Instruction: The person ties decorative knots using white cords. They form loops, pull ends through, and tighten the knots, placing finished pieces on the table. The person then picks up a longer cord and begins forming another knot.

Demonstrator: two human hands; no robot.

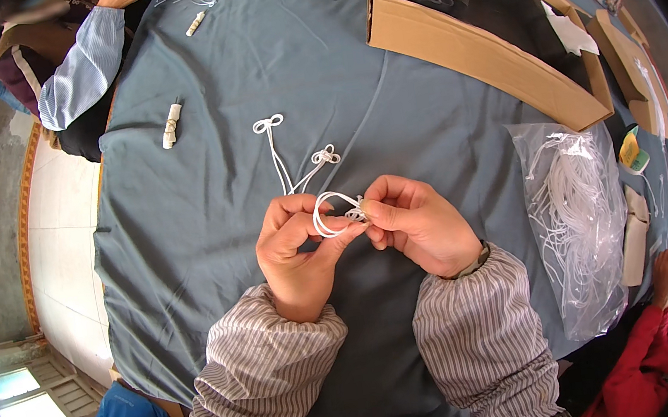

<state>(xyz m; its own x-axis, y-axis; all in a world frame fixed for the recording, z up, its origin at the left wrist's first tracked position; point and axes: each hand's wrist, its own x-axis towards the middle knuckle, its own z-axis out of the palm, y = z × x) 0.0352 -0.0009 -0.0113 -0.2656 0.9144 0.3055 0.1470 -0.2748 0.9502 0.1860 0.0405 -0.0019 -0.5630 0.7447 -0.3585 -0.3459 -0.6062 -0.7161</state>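
Both of my hands pinch one white cord (317,215) over the cloth-covered table. In my left hand (300,247), the cord is held between thumb and fingers, with a doubled loop standing up beside the thumb. My right hand (417,220) grips a small knotted part of the same cord at its fingertips; the fingers partly hide it. Beyond my left hand, two cord strands run away across the cloth. One ends in a looped bow-like knot (268,124), the other in a tighter looped knot (325,156).
A clear plastic bag of white cords (580,228) lies at right, below a long cardboard box (478,59). Wrapped white rolls (171,126) rest on the grey-blue cloth (188,245) at left. Other people sit nearby: a blue sleeve (88,66) upper left, a red sleeve (631,359) lower right.
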